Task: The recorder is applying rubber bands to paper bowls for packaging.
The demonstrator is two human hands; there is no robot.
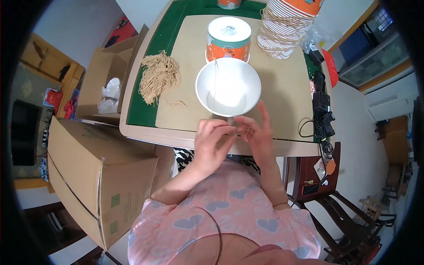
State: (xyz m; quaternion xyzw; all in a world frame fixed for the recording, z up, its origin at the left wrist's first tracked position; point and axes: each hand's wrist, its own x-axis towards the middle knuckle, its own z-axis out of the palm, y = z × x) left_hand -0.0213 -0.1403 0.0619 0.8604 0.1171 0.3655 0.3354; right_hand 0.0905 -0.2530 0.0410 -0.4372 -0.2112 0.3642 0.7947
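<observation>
A white-lined paper bucket (207, 84) lies on the table in front of me, its mouth facing up toward me. A thin tan cord (215, 90) runs down across its mouth to my left hand (211, 143), whose fingertips are pinched on it. Close beside it, just below the bucket's near rim, my right hand (260, 140) pinches a small loop of the cord, with one finger raised. The fingertips partly hide how the cord is looped. A pile of tan cords (160, 76) lies left of the bucket.
Behind the bucket stands an upturned orange and teal paper bucket (229, 42). A tall stack of buckets (285, 33) wound with cord is at the back right. Power adapters and cables (322, 104) line the right edge. Cardboard boxes (99, 172) stand left, a wooden chair (316, 185) right.
</observation>
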